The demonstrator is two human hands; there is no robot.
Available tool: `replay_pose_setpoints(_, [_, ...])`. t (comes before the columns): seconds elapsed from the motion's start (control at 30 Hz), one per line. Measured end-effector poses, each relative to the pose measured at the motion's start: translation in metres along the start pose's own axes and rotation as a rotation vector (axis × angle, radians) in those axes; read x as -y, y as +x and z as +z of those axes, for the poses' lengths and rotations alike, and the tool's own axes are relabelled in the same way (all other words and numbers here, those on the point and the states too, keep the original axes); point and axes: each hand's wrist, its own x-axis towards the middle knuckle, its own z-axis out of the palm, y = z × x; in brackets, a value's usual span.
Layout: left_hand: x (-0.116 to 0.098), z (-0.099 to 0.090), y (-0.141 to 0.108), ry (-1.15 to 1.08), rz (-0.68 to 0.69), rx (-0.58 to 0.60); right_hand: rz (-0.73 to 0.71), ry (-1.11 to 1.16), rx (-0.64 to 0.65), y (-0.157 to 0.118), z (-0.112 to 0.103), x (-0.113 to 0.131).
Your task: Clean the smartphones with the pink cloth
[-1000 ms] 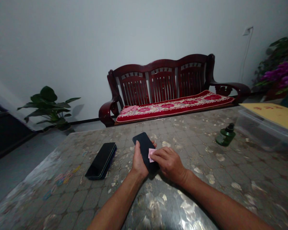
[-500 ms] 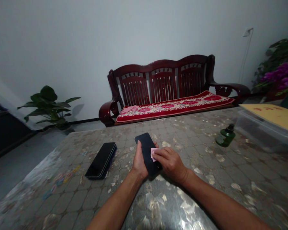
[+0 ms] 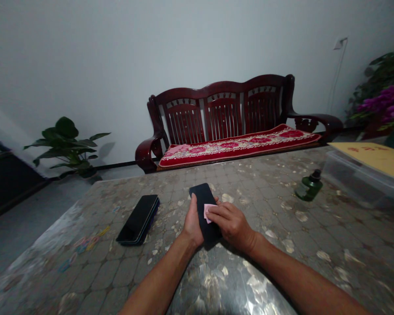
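A dark phone is tilted in my left hand, its thumb along the left edge and fingertips showing at the right edge. My right hand pinches a small pink cloth and presses it on the phone's surface. Left of my hands, a stack of phones with a black glossy top one lies on the patterned table. A green bottle with a black cap stands to the right.
Colourful rubber bands lie on the table at the left. A clear plastic box with a yellow sheet on top is at the right. Beyond the table are a wooden bench and a potted plant.
The phone and my left hand have shifted slightly right. The pink cloth has slid a little to the left across the phone with my right fingers.
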Motion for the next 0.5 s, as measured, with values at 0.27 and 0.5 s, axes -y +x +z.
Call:
replay_pose_setpoints(0.27, [-0.004, -0.005, 0.003, 0.097, 0.112, -0.107, -0.139, 0.127, 0.178, -0.01, 0.001, 0.017])
replay_pose_setpoints(0.5, [0.004, -0.014, 0.012, 0.219, -0.027, -0.041, 0.032, 0.157, 0.088, -0.011, -0.001, 0.0])
